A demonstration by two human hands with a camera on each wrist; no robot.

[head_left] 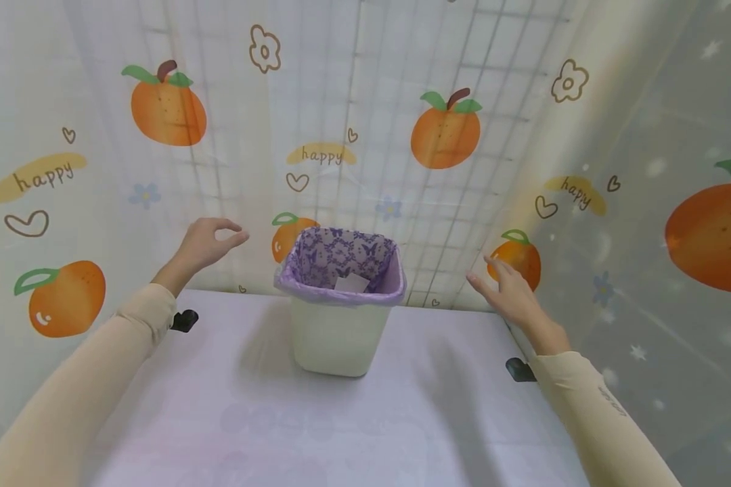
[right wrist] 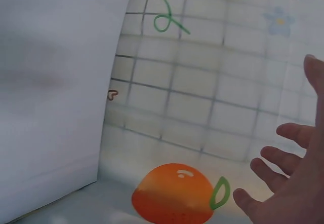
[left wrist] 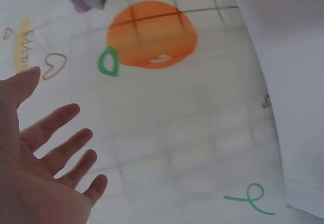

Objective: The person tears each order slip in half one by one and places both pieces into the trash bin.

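A pale trash bin point(head_left: 339, 338) stands upright on the white table point(head_left: 365, 433) near its back edge. Its purple patterned bag point(head_left: 335, 260) lines the inside and folds over the rim. A white piece point(head_left: 351, 283), perhaps paper, shows inside. To the left of the bin my left hand point(head_left: 210, 242) is held in the air, fingers spread in the left wrist view, holding nothing. On the other side my right hand point(head_left: 512, 294) hovers over the right part of the table, its fingers loosely extended and touching nothing. Both hands are apart from the bin.
Behind the table hangs a translucent curtain point(head_left: 378, 189) printed with oranges, with a wire grid showing through it. More curtain point(head_left: 694, 338) closes off the right side. Dark clips point(head_left: 185, 320) sit at the table's left and right edges.
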